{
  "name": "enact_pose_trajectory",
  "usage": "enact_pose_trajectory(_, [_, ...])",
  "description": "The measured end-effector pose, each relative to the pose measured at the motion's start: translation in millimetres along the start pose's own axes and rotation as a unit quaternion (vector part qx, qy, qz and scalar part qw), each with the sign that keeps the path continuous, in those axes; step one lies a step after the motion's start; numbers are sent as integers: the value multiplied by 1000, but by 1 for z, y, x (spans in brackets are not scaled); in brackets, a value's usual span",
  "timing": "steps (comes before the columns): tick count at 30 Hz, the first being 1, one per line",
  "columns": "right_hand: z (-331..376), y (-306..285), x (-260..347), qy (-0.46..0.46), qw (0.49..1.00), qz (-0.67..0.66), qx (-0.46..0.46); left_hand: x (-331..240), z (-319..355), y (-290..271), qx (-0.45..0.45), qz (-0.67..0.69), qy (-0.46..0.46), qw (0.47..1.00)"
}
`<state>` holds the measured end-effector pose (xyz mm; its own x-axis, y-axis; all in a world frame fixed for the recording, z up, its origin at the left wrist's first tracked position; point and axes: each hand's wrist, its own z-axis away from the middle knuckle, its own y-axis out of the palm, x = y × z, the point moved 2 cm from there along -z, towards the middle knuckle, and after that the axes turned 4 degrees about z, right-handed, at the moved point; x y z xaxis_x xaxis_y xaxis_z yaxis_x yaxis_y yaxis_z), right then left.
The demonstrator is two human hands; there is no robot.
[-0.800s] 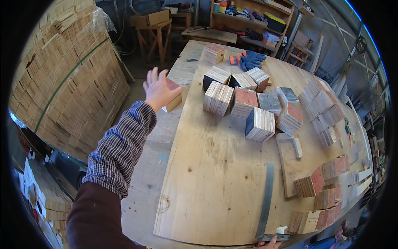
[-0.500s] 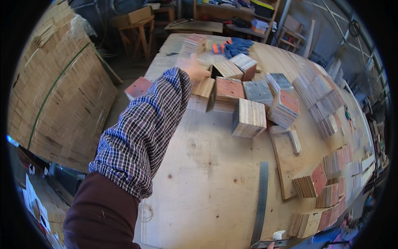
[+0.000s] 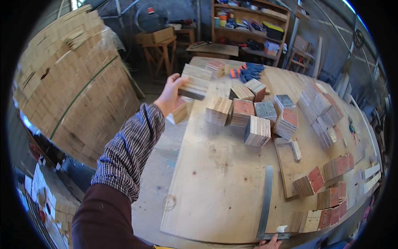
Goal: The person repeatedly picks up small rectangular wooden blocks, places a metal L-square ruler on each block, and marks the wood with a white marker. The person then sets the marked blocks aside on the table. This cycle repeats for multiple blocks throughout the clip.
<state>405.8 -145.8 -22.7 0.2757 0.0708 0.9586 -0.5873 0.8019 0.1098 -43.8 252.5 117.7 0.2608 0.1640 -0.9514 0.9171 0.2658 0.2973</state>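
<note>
My left hand [image 3: 168,97] is closed on a layered plywood block [image 3: 197,79], held up at the far left edge of the table. Just below that hand sits another wooden block [image 3: 179,114], partly hidden by the fingers. At the near edge my right hand [image 3: 270,243] has its fingers over the stock of a metal try square [image 3: 266,199], whose long blade lies flat and points away from me. A small white object [image 3: 282,228] is beside the stock. A group of plywood blocks [image 3: 258,132], some with red or grey faces, stands mid-table.
Blue and orange gloves [image 3: 249,71] lie at the table's far end. A flat board [image 3: 286,174] with a small wooden piece is right of the blade. Rows of blocks [image 3: 327,166] line the right side. A tall strapped wood stack [image 3: 78,87] stands left, shelves [image 3: 248,31] behind.
My left hand has taken up a plywood block from the far blocks and swung it left to the table edge. The view has shifted leftward. My right hand stays at the try square.
</note>
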Motion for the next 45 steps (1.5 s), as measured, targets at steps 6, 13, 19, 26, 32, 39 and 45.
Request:
enact_pose_trajectory(6, [-10,-8,-3,-3,1000,-30,2,-24,169,-28,234,161,37,958])
enact_pose_trajectory(13, [43,-56,14,-24,995,-77,57,56,353,-40,295,-100,339,888])
enact_pose_trajectory(19, [78,-91,14,-10,991,-114,69,95,415,-55,286,-209,192,915])
enact_pose_trajectory(26, [84,-106,4,8,993,-98,68,88,418,-80,278,-248,54,926])
enact_pose_trajectory(32, [76,-100,4,3,993,-87,85,95,416,-82,295,-120,-16,948])
enact_pose_trajectory(39, [71,-99,1,1,993,-79,87,94,402,-83,327,-85,22,941])
enact_pose_trajectory(45, [66,-98,2,2,993,-83,83,90,410,-70,308,-175,32,934])
